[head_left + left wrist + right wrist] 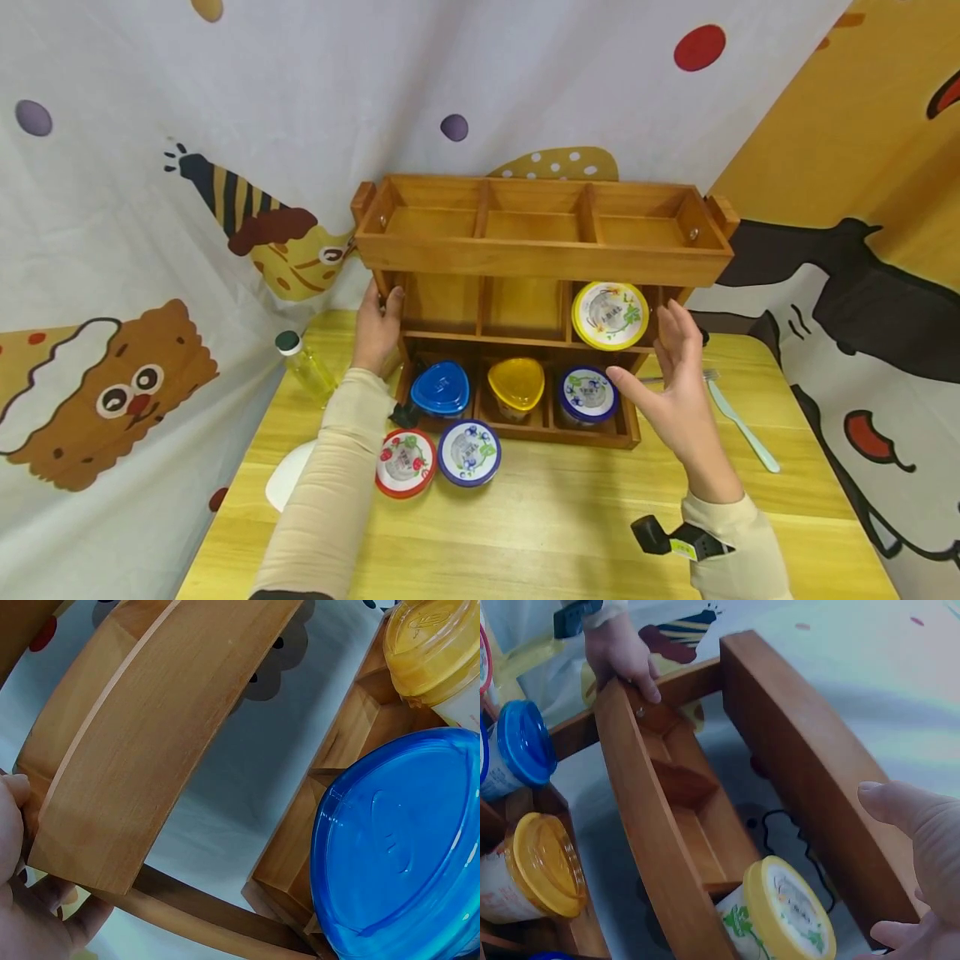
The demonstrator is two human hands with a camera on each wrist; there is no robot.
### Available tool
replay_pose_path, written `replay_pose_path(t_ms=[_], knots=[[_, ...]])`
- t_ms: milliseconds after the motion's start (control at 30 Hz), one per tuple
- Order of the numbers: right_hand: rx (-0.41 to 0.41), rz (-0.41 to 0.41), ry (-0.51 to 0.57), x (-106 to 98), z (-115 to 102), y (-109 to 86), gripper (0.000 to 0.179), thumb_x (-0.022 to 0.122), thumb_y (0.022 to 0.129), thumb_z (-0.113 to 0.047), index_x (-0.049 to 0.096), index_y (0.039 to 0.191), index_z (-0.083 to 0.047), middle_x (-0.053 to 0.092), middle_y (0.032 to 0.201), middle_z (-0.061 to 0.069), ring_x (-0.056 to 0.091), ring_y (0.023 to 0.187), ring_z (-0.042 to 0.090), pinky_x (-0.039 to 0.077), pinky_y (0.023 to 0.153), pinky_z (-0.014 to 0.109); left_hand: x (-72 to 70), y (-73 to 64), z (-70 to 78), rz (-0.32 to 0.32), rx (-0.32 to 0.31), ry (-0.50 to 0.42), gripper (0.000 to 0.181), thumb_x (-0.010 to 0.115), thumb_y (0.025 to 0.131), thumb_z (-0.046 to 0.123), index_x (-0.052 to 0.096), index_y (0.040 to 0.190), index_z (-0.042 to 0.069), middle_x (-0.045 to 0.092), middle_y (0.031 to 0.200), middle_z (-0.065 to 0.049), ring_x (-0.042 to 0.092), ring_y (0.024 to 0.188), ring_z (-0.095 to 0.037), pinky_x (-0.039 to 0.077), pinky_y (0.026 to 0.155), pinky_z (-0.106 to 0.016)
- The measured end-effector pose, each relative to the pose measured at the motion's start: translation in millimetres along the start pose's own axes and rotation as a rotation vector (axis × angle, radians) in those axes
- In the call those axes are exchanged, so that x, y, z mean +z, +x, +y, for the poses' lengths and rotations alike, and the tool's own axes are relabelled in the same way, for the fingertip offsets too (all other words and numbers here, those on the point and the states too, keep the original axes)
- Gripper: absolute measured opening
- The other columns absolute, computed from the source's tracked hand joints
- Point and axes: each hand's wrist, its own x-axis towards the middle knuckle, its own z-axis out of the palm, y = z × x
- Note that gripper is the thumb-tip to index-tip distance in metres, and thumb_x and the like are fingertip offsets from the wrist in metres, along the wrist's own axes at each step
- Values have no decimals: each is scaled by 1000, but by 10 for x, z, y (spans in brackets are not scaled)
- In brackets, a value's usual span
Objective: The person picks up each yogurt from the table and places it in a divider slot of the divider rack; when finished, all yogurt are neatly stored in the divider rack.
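A three-tier wooden shelf (540, 260) stands on the table against the patterned cloth. My left hand (375, 329) grips the left end of its middle tier, thumb over the edge, as the right wrist view also shows. My right hand (678, 392) is held at the right end with thumb and fingers spread apart, nothing between them. Closest to it is a tub with a yellow-rimmed lid (611, 315) in the middle tier's right compartment. Below sit a blue-lidded cup (441, 388), an amber-lidded cup (517, 384) and a purple-rimmed tub (588, 393), one per compartment.
In front of the shelf are a red-rimmed tub (406, 463) and another purple-rimmed tub (469, 452). A green-capped bottle (306, 362) stands at the left, above a white dish (288, 477) partly behind my left sleeve. At the right lies a pale-green-handled knife (746, 429).
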Motion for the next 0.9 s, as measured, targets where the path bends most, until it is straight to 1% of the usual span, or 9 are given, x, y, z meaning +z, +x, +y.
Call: replay_pose_path(t_ms=[100,167,233,367,467,567,700,800,900], knots=[[-15,-21,2,29,-55,-67,101,72,85,4,8,158,-23,16,161,13,18,150,29,24,116,15,-2,1,2,-3,-3,-2,45,44,106,32,40,146,13,51,142,-20,53,126,-36,44,105,-52],[-34,-34,3,65,-86,-113,102,72,83,6,9,157,-24,18,160,13,20,149,31,25,116,14,-2,4,-3,-4,-3,-4,44,44,106,32,41,146,13,52,141,-20,53,126,-36,44,104,-52],[-60,-46,0,115,-108,-161,103,73,82,8,11,157,-24,21,160,14,22,149,29,25,115,14,-3,3,-7,-6,0,-7,45,44,106,32,40,147,13,51,142,-20,53,127,-36,44,105,-52],[-117,-95,22,256,-117,-268,106,77,77,10,13,157,-19,23,159,18,25,148,23,25,115,13,-4,0,-5,-1,10,-10,45,43,106,30,39,148,13,50,144,-19,52,128,-35,43,106,-52],[-140,-151,42,382,-84,-336,107,79,77,8,14,157,-16,24,159,19,25,147,25,25,115,14,-2,1,-4,6,14,-7,44,44,106,29,40,147,13,50,144,-18,52,128,-35,44,105,-51],[-109,-202,15,504,-26,-395,105,81,79,-1,14,158,-23,27,159,11,28,147,28,26,115,15,3,3,-6,11,16,-6,44,44,106,29,41,146,13,51,144,-18,52,127,-35,44,105,-51],[-45,-268,-16,655,76,-473,102,81,82,-14,14,156,-32,29,159,4,32,145,32,34,115,35,11,7,-11,13,19,-10,43,45,106,29,42,146,13,52,142,-19,53,126,-35,44,104,-51],[-12,-310,-4,759,155,-530,101,81,83,-19,14,156,-33,30,159,6,34,144,32,34,112,49,13,10,-15,15,23,-13,42,45,106,28,43,145,13,52,141,-19,53,126,-35,45,104,-51],[20,-350,24,853,222,-576,99,81,83,-21,15,156,-30,32,158,6,34,144,29,34,114,47,10,13,-15,14,21,-14,42,45,106,28,43,145,13,52,141,-19,54,125,-35,45,103,-51]])
